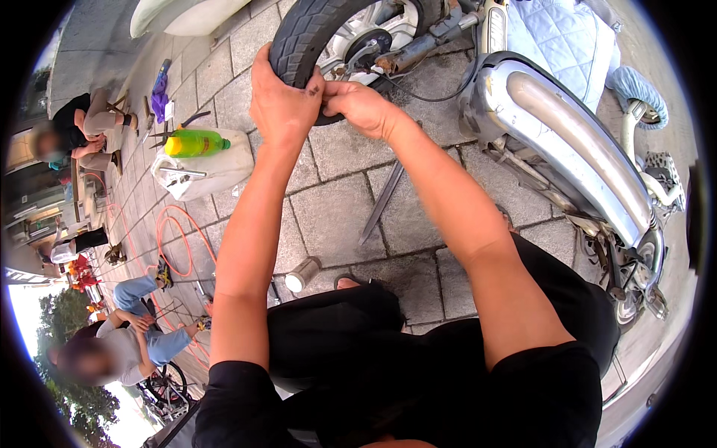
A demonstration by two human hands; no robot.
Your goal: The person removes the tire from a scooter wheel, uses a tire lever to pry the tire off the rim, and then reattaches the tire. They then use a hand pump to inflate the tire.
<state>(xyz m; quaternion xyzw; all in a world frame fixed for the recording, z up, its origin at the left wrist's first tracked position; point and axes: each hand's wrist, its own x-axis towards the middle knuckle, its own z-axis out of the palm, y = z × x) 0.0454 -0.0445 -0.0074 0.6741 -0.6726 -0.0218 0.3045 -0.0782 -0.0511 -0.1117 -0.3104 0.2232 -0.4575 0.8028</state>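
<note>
the black tyre (299, 41) is at the top middle of the view, around a pale spoked wheel (351, 33) with a dark hub, and both hands are at its lower left part. the left hand (285, 108) is bent round the tyre, fingers on the tread and thumb on the side toward the wheel, so its grip is only as wide as the rubber it has hold of. the right hand (360, 108) is just beside it, fingers curled in toward the thumb against the lower part of the tyre; i cannot tell whether they are closed on the tyre's edge or on something small

right of the wheel is a scooter body (560, 134) with a silver side panel, a light blue quilted cover (556, 45) near it. a thin dark metal bar (382, 203) lies on the paving (328, 213) below the hands, and a small can (303, 275) is near the person's knee. to the left, a whitish plastic container (224, 175) bears a green bottle with a yellow end (198, 143), pliers (196, 119) and a silver tool (183, 172). an orange hose (181, 255) loops beyond it, and 2 seated people are farther left
</note>
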